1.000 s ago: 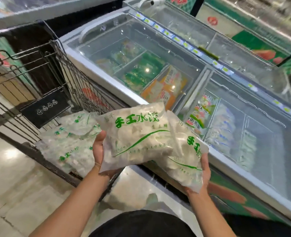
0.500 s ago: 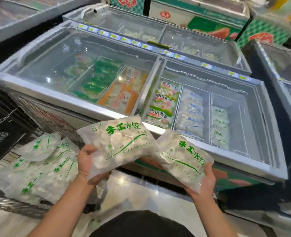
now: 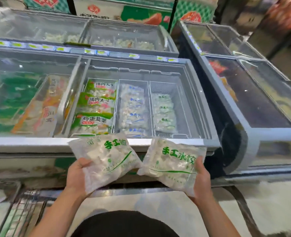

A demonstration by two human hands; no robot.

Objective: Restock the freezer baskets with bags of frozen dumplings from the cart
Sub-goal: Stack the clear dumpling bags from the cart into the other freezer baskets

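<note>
My left hand (image 3: 77, 175) grips one bag of frozen dumplings (image 3: 105, 159) by its near left corner, thumb on top and fingers curled underneath, so the bag tilts up and away from me. My right hand (image 3: 202, 180) holds a second bag (image 3: 172, 164) the same way from its right edge, thumb pressed on the clear plastic beside the green lettering, fingers hidden below. The two bags sit side by side between my hands, their inner corners nearly touching, both held just in front of the near rim of the chest freezer (image 3: 30, 144) and not yet over its open compartment. Beyond my right hand, inside the freezer, the rightmost wire basket (image 3: 182, 106) holds a short row of bags with the same green print (image 3: 164, 113), with bare mesh showing at its far and near ends. Beyond the gap between my hands, the middle basket (image 3: 117, 106) is filled with blue-printed bags (image 3: 134, 108). Beyond my left hand lies a row of green-labelled packets (image 3: 96, 106). Down to the left of my left arm, the wire cart (image 3: 21, 207) shows at the edge of view, blurred; what it carries I cannot make out. Well off to the right of my right hand stands another freezer with a closed glass lid (image 3: 254, 103).
</note>
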